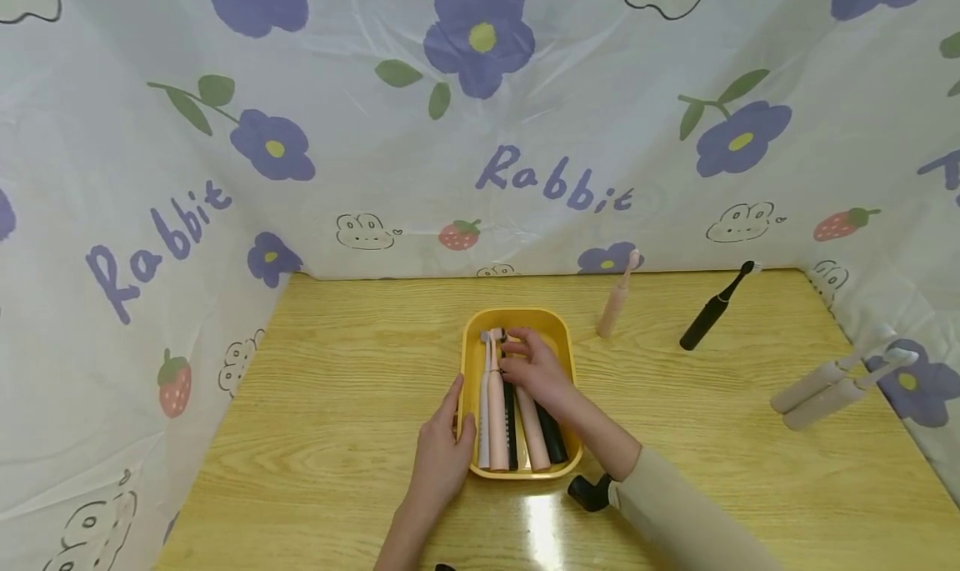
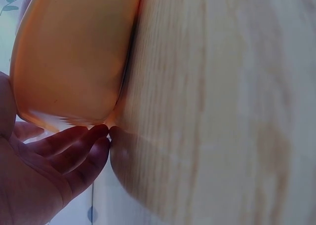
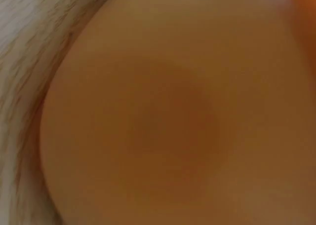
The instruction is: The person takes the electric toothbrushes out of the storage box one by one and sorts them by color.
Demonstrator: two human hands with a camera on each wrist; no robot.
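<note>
A yellow tray (image 1: 519,477) lies on the table with several electric toothbrushes in it, side by side. They include a white toothbrush (image 1: 483,425), a pink toothbrush (image 1: 497,429), and a black toothbrush (image 1: 512,438). Farther right lie another pink toothbrush (image 1: 534,438) and a dark toothbrush (image 1: 555,442), their upper parts hidden by my right hand (image 1: 543,375). That hand reaches over the right rim, fingertips right at the black toothbrush's neck; I cannot tell whether they pinch it. My left hand (image 1: 442,446) touches the tray's left outer wall (image 2: 74,52) with extended fingers.
Behind and right of the tray stand a pink toothbrush (image 1: 613,311) and a black toothbrush (image 1: 705,321). Two pale toothbrushes (image 1: 825,392) stand together near the table's right edge. A patterned cloth (image 1: 562,121) hangs along the back and sides.
</note>
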